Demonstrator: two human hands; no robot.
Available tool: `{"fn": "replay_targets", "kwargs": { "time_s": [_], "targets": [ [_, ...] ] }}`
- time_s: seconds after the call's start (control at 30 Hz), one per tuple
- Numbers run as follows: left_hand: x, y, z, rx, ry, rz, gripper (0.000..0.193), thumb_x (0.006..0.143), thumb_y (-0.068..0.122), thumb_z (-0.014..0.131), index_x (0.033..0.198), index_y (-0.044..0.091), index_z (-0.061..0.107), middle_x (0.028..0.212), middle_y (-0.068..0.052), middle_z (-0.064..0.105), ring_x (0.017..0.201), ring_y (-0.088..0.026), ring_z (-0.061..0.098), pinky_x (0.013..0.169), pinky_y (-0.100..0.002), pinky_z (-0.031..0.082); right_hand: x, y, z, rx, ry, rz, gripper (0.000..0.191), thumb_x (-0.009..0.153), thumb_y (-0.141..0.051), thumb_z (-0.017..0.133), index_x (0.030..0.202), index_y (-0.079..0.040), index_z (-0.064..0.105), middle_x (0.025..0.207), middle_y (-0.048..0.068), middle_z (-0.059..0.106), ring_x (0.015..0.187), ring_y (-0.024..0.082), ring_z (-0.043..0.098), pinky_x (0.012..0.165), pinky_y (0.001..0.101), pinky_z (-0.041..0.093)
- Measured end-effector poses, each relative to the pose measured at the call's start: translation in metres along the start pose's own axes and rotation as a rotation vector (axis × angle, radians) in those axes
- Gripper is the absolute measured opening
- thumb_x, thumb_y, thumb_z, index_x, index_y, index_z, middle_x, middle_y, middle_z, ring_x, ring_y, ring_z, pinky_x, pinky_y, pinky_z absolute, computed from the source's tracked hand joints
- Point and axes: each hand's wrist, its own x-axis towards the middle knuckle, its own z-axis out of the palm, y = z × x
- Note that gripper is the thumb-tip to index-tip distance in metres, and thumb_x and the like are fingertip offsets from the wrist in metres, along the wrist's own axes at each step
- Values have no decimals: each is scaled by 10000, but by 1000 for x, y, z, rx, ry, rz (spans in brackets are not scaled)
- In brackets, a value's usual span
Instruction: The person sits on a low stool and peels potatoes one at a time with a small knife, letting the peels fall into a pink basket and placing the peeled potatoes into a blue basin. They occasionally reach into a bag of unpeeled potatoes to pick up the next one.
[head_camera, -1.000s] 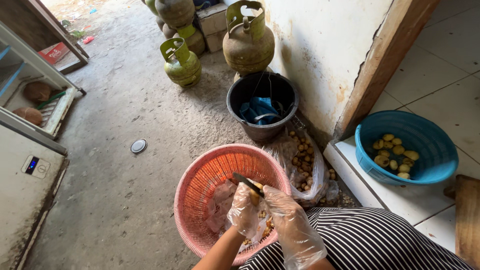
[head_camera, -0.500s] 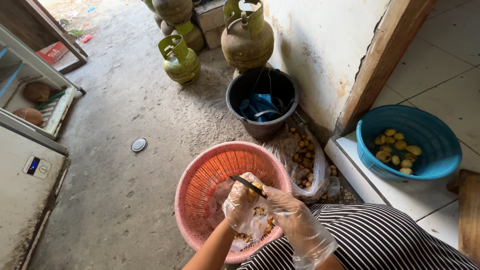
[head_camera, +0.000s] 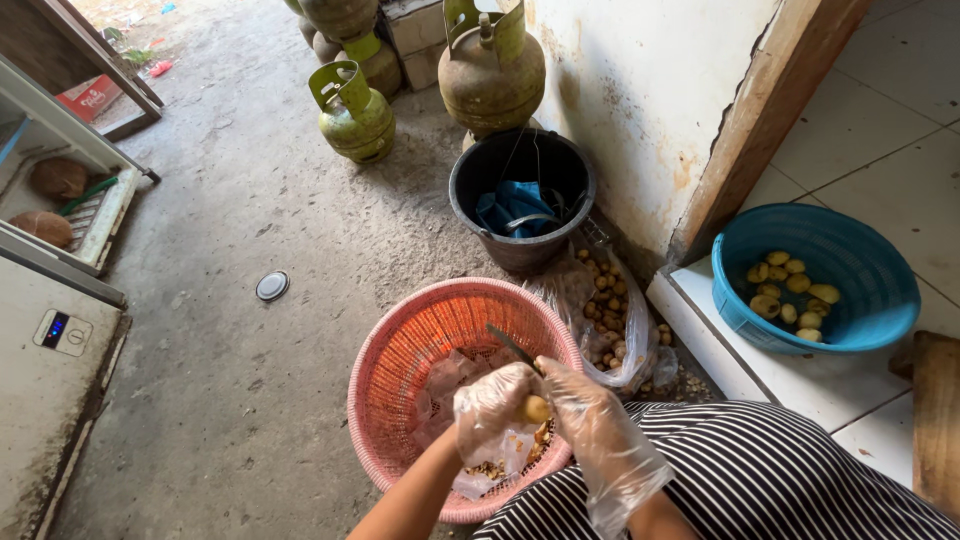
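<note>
Both hands wear thin clear plastic gloves and work over a pink plastic basket (head_camera: 400, 350) on the concrete floor. My left hand (head_camera: 490, 405) grips a small yellowish potato (head_camera: 537, 408). My right hand (head_camera: 585, 410) holds a small knife (head_camera: 512, 347), its dark blade pointing up and left above the potato. Peelings and crumpled plastic lie at the basket's bottom. A clear plastic bag of small unpeeled potatoes (head_camera: 610, 310) sits just right of the basket. A blue basin (head_camera: 870, 300) on the tiled step holds several peeled yellow potatoes (head_camera: 790, 290).
A black bucket (head_camera: 470, 195) with blue cloth stands beyond the basket against the wall. Green gas cylinders (head_camera: 352, 115) stand farther back. A round lid (head_camera: 271, 286) lies on the floor. An open white appliance (head_camera: 60, 300) is at the left. A wooden board (head_camera: 935, 420) lies at the right.
My hands have stayed over the basket with the knife against the potato; the potato has turned slightly in my left hand. The view has shifted a little.
</note>
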Motion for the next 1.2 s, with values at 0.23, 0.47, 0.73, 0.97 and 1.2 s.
{"fn": "replay_targets", "kwargs": {
  "time_s": [0.23,0.47,0.73,0.97,1.2],
  "targets": [
    [-2,-7,-7,-716,-15,19,386,1018,441,417,1100,134,634,955,-66,717,853,-150,694,789,-222,637,26,4,-32,17,58,99,329,857,-120,725,1134,58,705,1009,127,739,823,138,686,694,171,598],
    [32,-26,17,-1485,169,226,336,1124,357,644,1018,41,614,887,-67,648,721,-156,586,635,-284,528,20,21,-21,-86,21,45,333,943,-174,717,1199,34,764,1069,128,724,883,150,654,749,220,567],
    [39,-12,13,-901,254,27,286,932,391,557,978,113,604,851,-41,625,755,-185,614,680,-309,555,-19,21,-20,-2239,-77,-1322,544,735,-8,647,1278,9,612,1320,177,654,1219,279,647,1033,351,538],
    [47,-9,13,-1466,247,-159,421,1007,547,502,883,158,602,758,-9,614,649,-157,596,590,-292,510,-3,30,-30,-1614,-59,-1018,320,895,12,614,1208,40,675,1167,186,736,997,261,762,886,321,619],
    [41,2,8,-1385,377,-199,349,998,456,565,861,139,615,738,-10,615,598,-145,576,512,-274,488,-1,35,-28,-1667,2,-915,255,939,-39,615,1171,3,712,1069,156,758,879,236,767,809,336,640]
  ]
}}
